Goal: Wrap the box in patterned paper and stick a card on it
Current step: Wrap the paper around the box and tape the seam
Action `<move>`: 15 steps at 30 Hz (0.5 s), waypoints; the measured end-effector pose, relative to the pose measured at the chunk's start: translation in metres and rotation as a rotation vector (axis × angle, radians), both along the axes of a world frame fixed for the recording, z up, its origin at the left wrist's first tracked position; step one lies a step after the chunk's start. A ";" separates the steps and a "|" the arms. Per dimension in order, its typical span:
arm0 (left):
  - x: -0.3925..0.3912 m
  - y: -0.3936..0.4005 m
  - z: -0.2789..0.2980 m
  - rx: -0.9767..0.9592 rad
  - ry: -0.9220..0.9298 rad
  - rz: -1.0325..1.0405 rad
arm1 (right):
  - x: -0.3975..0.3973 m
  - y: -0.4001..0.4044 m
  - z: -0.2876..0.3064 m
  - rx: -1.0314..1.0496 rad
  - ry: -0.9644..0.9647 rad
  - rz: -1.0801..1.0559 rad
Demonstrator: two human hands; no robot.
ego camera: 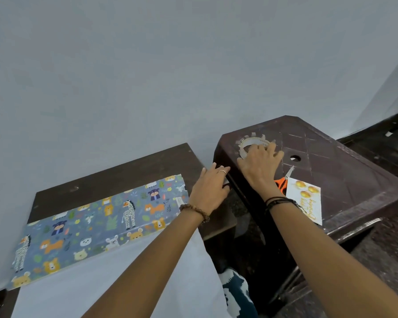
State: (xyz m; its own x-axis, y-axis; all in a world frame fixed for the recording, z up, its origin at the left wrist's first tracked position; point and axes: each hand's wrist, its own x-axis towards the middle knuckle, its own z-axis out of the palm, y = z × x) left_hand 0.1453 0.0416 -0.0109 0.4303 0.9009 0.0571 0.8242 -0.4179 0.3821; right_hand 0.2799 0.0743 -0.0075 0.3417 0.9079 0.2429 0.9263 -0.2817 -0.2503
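On dark table: box [97, 228] wrapped in blue animal-print paper | right hand [259, 167] fingers curled on tape roll [248, 145]

A plain grey-blue wall [147, 65] fills the upper view. Against it stands a dark wooden bench [115, 177], and just to its right a dark brown plastic stool [345, 171] with a round hole [295, 158] in its top. Dark speckled floor [386, 249] shows beyond.
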 end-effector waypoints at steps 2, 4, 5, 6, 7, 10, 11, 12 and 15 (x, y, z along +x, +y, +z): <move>-0.003 0.000 -0.001 0.058 0.039 -0.006 | 0.000 0.004 -0.002 0.009 0.005 -0.012; -0.007 -0.001 -0.001 0.123 0.067 0.010 | -0.005 0.003 -0.003 0.042 -0.013 0.003; -0.009 -0.003 0.000 0.154 0.085 0.029 | -0.009 0.000 -0.003 0.073 -0.015 0.018; -0.013 -0.005 0.000 0.180 0.107 0.055 | -0.015 -0.004 -0.001 0.104 -0.014 0.038; -0.017 -0.007 0.001 0.198 0.138 0.083 | -0.022 -0.009 0.000 0.127 -0.016 0.066; -0.032 -0.012 0.003 0.228 0.288 0.152 | -0.049 -0.022 0.003 0.149 -0.060 0.217; -0.038 -0.014 0.002 0.230 0.337 0.166 | -0.058 -0.026 0.002 0.154 -0.074 0.277; -0.044 -0.017 0.001 0.222 0.378 0.179 | -0.066 -0.028 0.000 0.156 -0.081 0.327; -0.061 -0.023 -0.005 0.145 0.448 0.210 | -0.084 -0.032 -0.011 0.115 -0.081 0.409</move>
